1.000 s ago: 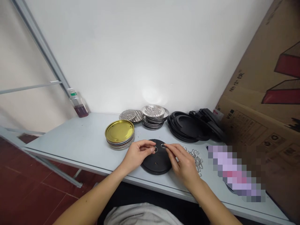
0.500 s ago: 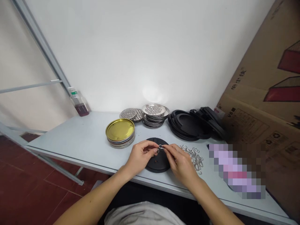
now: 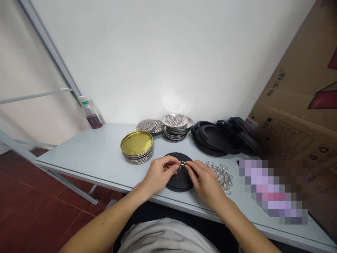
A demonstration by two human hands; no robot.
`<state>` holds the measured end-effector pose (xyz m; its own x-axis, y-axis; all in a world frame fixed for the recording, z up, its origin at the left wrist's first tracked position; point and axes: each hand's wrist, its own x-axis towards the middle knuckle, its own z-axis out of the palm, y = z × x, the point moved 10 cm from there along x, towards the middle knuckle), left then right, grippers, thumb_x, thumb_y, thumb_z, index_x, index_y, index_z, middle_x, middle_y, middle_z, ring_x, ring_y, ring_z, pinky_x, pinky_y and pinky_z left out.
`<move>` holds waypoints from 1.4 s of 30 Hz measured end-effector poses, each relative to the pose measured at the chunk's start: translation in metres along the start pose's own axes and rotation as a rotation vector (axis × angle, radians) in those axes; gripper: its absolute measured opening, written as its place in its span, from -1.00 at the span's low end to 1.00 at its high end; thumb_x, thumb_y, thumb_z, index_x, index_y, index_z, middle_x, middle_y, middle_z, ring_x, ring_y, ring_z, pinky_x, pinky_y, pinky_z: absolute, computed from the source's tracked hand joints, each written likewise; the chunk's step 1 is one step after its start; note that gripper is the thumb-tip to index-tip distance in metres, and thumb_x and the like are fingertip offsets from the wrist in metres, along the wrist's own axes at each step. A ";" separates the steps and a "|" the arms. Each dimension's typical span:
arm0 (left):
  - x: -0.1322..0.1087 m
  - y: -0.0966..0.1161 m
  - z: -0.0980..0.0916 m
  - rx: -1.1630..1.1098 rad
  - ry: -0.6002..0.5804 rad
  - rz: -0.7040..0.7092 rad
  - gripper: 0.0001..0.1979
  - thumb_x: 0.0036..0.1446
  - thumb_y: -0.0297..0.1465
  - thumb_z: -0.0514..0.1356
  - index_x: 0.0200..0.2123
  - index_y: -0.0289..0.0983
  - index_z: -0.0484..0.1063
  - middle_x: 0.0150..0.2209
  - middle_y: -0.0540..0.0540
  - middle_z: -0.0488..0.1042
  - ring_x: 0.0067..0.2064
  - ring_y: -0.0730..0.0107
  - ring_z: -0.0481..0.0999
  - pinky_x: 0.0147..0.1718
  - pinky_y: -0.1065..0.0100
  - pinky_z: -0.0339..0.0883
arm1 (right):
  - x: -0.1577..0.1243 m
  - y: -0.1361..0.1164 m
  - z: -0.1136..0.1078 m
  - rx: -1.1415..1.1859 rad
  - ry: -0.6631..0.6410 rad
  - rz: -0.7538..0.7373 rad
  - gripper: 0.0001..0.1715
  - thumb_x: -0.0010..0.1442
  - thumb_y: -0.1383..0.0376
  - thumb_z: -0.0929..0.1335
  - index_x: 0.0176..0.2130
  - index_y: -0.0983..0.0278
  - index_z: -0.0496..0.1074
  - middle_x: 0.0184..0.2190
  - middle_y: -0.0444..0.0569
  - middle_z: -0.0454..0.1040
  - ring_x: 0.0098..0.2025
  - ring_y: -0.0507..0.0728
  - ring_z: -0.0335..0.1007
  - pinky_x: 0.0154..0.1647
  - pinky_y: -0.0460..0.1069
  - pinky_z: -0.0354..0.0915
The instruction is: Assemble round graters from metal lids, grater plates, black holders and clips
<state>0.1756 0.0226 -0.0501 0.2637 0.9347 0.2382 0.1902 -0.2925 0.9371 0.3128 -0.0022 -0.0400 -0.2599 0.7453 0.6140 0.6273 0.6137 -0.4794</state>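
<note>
My left hand (image 3: 158, 173) and my right hand (image 3: 204, 181) meet over a black round disc (image 3: 181, 179) that lies flat near the table's front edge. Each hand pinches a small metal ring; the right hand's ring (image 3: 182, 163) shows between the fingertips, and the left hand's ring (image 3: 178, 167) touches it. Fingers of both hands are closed in a pinch. A loose heap of metal rings (image 3: 221, 174) lies just right of the disc.
A stack of gold-topped metal lids (image 3: 137, 146) stands left of the disc. Perforated metal discs (image 3: 175, 126) and black rubber rings (image 3: 219, 138) are stacked at the back. A bottle (image 3: 91, 114) stands by the wall; a cardboard box (image 3: 297, 116) fills the right.
The two pinched rings, held slightly apart a second ago, have been brought together over the disc. The camera view has shifted a little; the hands stay in the same place.
</note>
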 end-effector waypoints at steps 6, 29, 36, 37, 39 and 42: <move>0.004 -0.001 -0.004 -0.058 0.012 -0.018 -0.86 0.17 -0.38 0.27 -0.22 -0.31 0.56 -0.31 -0.08 0.57 -0.32 0.41 0.55 -0.26 0.42 0.45 | 0.000 -0.002 -0.001 0.024 0.005 -0.014 -0.77 0.38 0.34 0.24 -0.09 0.26 0.47 -0.31 0.00 0.50 -0.30 0.11 0.47 -0.26 -0.03 0.35; -0.005 0.029 -0.001 0.273 0.045 0.293 -0.79 0.14 -0.45 0.32 -0.12 -0.24 0.61 -0.29 -0.09 0.59 -0.31 0.39 0.54 -0.27 0.40 0.45 | 0.001 -0.003 0.000 0.121 -0.062 0.051 -0.71 0.37 0.34 0.23 -0.24 0.25 0.52 -0.45 -0.06 0.40 -0.42 0.09 0.38 -0.37 -0.03 0.28; -0.014 0.041 0.004 0.407 0.093 0.469 -0.82 0.21 -0.41 0.28 -0.11 -0.19 0.60 -0.28 -0.11 0.61 -0.23 0.31 0.54 -0.17 0.31 0.43 | 0.000 -0.001 0.002 0.177 -0.094 0.084 -0.68 0.38 0.32 0.22 -0.29 0.22 0.52 -0.46 -0.07 0.43 -0.42 0.09 0.37 -0.37 -0.02 0.25; -0.016 0.041 0.005 0.423 0.098 0.483 -0.81 0.21 -0.42 0.28 -0.10 -0.18 0.60 -0.28 -0.10 0.61 -0.23 0.31 0.54 -0.17 0.31 0.43 | 0.000 -0.001 0.001 0.179 -0.094 0.091 -0.68 0.38 0.31 0.23 -0.29 0.22 0.53 -0.46 -0.07 0.44 -0.42 0.09 0.38 -0.38 -0.02 0.24; -0.018 0.041 0.007 0.447 0.110 0.503 -0.81 0.22 -0.42 0.28 -0.09 -0.18 0.60 -0.29 -0.10 0.60 -0.23 0.32 0.53 -0.19 0.32 0.42 | 0.000 0.001 0.002 0.181 -0.101 0.108 -0.68 0.37 0.31 0.24 -0.30 0.22 0.54 -0.46 -0.08 0.45 -0.42 0.09 0.38 -0.37 -0.02 0.23; -0.021 0.042 0.006 0.464 0.147 0.523 -0.80 0.22 -0.42 0.28 -0.09 -0.20 0.59 -0.30 -0.10 0.61 -0.26 0.33 0.53 -0.22 0.32 0.41 | 0.000 0.003 0.002 0.191 -0.115 0.133 -0.68 0.37 0.31 0.24 -0.31 0.22 0.55 -0.46 -0.08 0.47 -0.41 0.09 0.39 -0.37 -0.02 0.23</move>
<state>0.1840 -0.0104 -0.0175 0.3065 0.6563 0.6895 0.4648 -0.7353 0.4933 0.3129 0.0002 -0.0426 -0.2729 0.8406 0.4679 0.5143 0.5385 -0.6675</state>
